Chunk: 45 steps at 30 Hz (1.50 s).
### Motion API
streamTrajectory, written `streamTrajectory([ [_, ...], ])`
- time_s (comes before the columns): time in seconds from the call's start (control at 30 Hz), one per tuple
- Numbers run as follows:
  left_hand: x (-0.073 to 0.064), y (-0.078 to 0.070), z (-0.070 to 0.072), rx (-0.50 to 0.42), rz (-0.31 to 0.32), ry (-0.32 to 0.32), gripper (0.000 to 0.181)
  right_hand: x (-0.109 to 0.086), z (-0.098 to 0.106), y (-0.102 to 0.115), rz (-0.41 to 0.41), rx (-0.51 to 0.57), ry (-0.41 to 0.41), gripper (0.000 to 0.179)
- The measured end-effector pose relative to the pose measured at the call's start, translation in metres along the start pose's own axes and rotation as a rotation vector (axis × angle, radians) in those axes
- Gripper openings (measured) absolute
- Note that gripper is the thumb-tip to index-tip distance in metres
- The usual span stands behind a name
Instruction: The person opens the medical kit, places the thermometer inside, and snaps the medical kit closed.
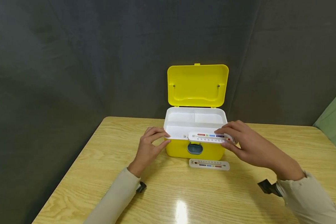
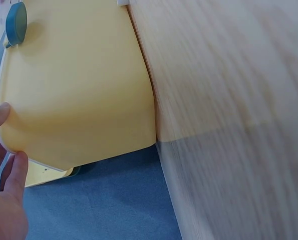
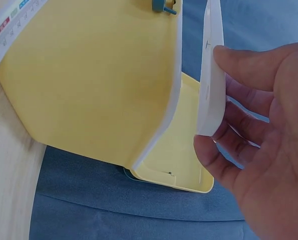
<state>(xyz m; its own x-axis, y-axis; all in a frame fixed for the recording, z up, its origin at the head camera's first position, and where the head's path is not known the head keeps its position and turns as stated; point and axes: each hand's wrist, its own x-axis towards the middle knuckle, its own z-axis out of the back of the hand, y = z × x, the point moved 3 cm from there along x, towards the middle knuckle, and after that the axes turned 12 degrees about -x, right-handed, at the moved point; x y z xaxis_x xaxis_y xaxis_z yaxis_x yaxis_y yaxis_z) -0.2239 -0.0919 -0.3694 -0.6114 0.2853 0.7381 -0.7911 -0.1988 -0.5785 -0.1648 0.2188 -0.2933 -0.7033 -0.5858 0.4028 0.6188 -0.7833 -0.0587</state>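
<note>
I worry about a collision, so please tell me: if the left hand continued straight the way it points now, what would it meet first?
The left hand would most likely meet the yellow box first; it already seems to touch the near left corner.

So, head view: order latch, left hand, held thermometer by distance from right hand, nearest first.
1. Held thermometer: pinched by the right hand.
2. Latch: front of the yellow box, left of that hand.
3. Left hand: at the box's left front corner.
</note>
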Motion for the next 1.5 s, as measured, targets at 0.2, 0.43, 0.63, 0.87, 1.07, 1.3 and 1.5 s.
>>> streamTrajectory([
  [0.2,-0.001,0.001,-0.001,-0.001,-0.006,-0.009,0.015,0.008,-0.001,-0.004,-0.008,-0.011,0.017,0.034],
  [0.43,0.000,0.000,-0.001,0.002,0.020,0.005,0.014,0.015,-0.003,-0.009,0.000,-0.017,0.023,0.034],
  [0.63,0.001,0.000,-0.001,0.000,0.012,0.000,0.015,0.022,-0.007,-0.012,-0.033,0.003,0.072,0.034],
  [0.87,0.000,0.000,-0.001,-0.003,0.014,-0.002,0.014,0.029,-0.013,-0.015,-0.071,0.018,0.134,0.034],
  [1.07,0.000,0.000,0.000,-0.010,0.010,-0.008,0.015,0.033,-0.018,-0.019,-0.072,0.007,0.151,0.035],
  [1.3,0.000,-0.001,0.001,-0.007,0.030,-0.005,0.014,0.036,-0.023,-0.020,-0.083,0.010,0.169,0.035],
  [1.5,0.000,-0.001,0.000,-0.006,0.031,0.000,0.013,0.038,-0.024,-0.019,-0.090,0.026,0.179,0.036],
])
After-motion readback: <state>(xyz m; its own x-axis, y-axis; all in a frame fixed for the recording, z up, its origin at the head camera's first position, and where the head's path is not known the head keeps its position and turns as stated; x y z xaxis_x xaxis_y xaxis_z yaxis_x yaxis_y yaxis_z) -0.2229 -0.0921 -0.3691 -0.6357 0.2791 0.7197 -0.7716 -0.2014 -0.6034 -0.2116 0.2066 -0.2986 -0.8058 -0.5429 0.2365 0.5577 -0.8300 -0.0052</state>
